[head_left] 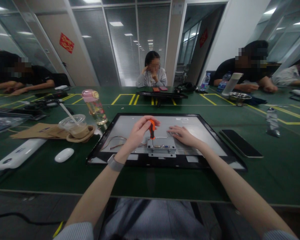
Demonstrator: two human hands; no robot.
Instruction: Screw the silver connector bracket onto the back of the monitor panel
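Note:
A monitor panel (130,125) lies face down on the green table, its grey metal back up, with a small metal connector bracket (161,149) near its front edge. My left hand (140,131) is closed around an orange-handled screwdriver (152,129) that stands upright with its tip down at the bracket. My right hand (182,135) rests flat on the panel's back just right of the bracket, fingers stretched out. Thin coloured wires (112,141) run across the panel's left side.
A white mouse (64,155) and white keyboard (18,153) lie at left, with a plastic cup (73,124) on brown paper and a pink-lidded bottle (95,106). A black phone (240,143) and a water bottle (272,121) sit right. Other people sit around the table.

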